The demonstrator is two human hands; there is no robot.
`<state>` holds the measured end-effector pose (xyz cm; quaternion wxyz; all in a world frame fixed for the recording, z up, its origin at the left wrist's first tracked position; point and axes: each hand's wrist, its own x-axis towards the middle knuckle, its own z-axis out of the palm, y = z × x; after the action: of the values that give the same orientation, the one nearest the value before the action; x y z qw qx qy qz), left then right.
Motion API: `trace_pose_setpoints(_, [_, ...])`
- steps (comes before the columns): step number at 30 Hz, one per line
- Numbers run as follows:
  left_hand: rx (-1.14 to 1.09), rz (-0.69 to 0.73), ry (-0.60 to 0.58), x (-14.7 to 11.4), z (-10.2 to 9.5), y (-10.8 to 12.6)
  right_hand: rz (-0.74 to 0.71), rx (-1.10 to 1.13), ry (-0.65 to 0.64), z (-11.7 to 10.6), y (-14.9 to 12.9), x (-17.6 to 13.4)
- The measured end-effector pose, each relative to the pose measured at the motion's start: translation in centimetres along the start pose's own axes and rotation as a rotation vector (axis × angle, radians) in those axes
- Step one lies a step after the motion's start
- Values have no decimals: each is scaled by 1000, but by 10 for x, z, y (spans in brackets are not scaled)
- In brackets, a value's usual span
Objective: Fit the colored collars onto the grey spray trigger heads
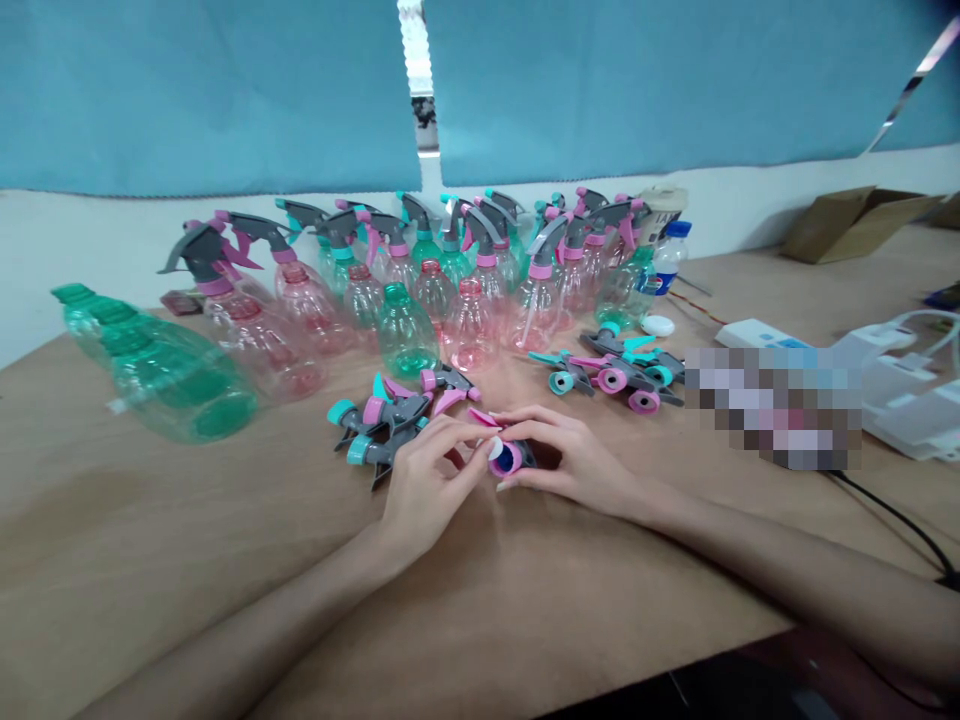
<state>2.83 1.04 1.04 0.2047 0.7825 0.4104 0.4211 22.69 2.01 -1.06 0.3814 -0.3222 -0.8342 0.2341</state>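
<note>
Your fingers hid much of the spray head [507, 459] in front of you, which was between your hands just above the table [562, 600] or on it, so that mainly its pink collar, dark blue inside, and a little grey showed. Your right hand [566, 460] was closed around it; your left hand [427, 475] had thumb and fingers drawn together at the collar's edge, but the small white patch there could have been a nail or a loose piece, so I could not tell whether that hand gripped anything. It also covered part of a pile of spray heads [397, 410] beside it, and both your forearms ran out of view. Coarse squares masked whatever lay right of a second pile [611, 378], near a white power strip [919, 385]. Beyond your hands, red and green bottles [470, 330] crowded together, the front ones hiding those behind, and a green one overlapped a blue-capped bottle [664, 268], itself in front of a cup [664, 203]. Far to your right sat a cardboard box [844, 225], its contents hidden
</note>
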Motion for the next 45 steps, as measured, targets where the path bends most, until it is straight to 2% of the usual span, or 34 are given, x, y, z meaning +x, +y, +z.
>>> trace_pose_setpoints(18, [-11,54,15,-2,0,-3,49,11,14,-2,-3,1])
trace_pose_setpoints(24, [-49,17,16,-4,1,-6,71,49,44,-3,-4,2])
trace_pose_setpoints(32, [-19,97,19,-1,0,-3,50,80,36,-1,-3,2])
trace_pose_setpoints(42, [68,301,4,-2,-1,-1,89,250,68,4,-9,1])
trace_pose_setpoints(45, [64,367,-33,-2,-4,2,109,309,71,4,-9,0])
